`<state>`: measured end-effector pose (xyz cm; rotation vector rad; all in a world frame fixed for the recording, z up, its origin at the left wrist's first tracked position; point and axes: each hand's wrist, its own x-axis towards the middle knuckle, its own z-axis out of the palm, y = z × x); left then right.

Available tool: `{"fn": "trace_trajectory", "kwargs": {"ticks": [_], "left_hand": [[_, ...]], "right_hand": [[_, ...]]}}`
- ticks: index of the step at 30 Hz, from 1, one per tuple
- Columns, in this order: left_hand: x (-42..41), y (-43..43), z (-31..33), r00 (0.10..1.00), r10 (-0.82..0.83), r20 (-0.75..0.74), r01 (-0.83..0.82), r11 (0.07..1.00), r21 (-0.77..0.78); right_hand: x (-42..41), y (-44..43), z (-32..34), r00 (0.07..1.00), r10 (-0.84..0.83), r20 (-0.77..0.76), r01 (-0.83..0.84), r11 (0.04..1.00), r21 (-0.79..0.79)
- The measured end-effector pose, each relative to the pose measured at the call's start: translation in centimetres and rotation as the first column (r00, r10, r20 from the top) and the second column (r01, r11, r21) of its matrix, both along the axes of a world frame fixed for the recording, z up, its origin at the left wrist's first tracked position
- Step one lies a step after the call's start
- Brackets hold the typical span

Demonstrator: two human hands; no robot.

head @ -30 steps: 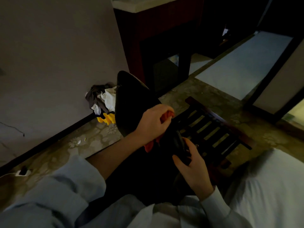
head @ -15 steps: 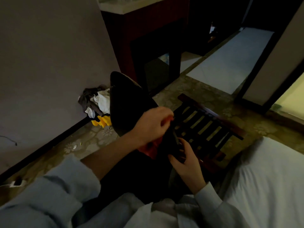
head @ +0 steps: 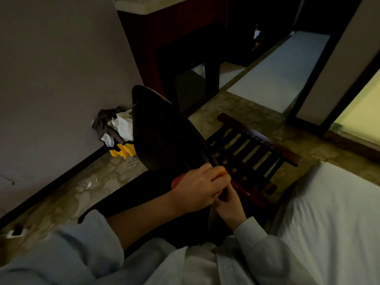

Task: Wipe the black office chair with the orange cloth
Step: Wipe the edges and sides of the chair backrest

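Since the earlier frame the left hand (head: 199, 187) has been slid down the edge of the black office chair (head: 162, 136) back and is now laid over the right hand's fingers. View has also been tilted a bit.

Left to right:
- A pile of rags (head: 115, 126) and a yellow item (head: 123, 152) are seen on the floor (head: 72, 192) against the wall, just behind the chair.
- Chair back is seen nearly edge-on. Seat is mostly hidden under the forearm.
- Orange cloth (head: 177, 180) is bunched inside the left hand, fingers (head: 218, 179) curled tight round it. Only two small bits show. It is pressed on the lower end of the back's edge.
- Right hand (head: 231, 208) is placed just below, touching the left. Its fingers are covered, so the grip can't be told; the chair is probably being braced by it.
- Slatted wooden rack (head: 253, 153) lies on the floor just beside the chair, with the bed (head: 333, 219) at far right.

Risks, as judged:
- Stroke is blocked by the right hand. If that hand isn't shifted, the lower edge gets skipped.
- Cloth is balled up, so little contact is made and missed strips are likely.
- If the brace is let go, the chair may be swivelled or rolled by the wiping push, into the rags or the rack.
- With a black surface in dim light, missed patches won't be noticed.
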<state>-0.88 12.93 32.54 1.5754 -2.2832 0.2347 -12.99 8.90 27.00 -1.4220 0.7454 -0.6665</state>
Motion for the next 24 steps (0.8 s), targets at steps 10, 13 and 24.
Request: {"fn": "trace_trajectory", "kwargs": {"ticks": [10, 13, 24], "left_hand": [[1.4, -2.1, 2.5, 0.985, 0.120, -0.125, -0.133, 0.986, -0.103], [2.4, -3.1, 3.6, 0.925, 0.242, -0.293, -0.243, 0.969, 0.033], [4.3, -2.7, 4.7, 0.971, 0.046, -0.233, -0.008, 0.987, 0.161]], "right_hand": [[0.2, 0.2, 0.2, 0.999, 0.042, -0.031, -0.039, 0.997, 0.071], [0.0, 0.1, 1.3, 1.000, 0.022, 0.008, -0.022, 1.000, 0.019], [1.1, -2.2, 4.2, 0.987, -0.080, 0.136, 0.089, 0.994, -0.064]]}}
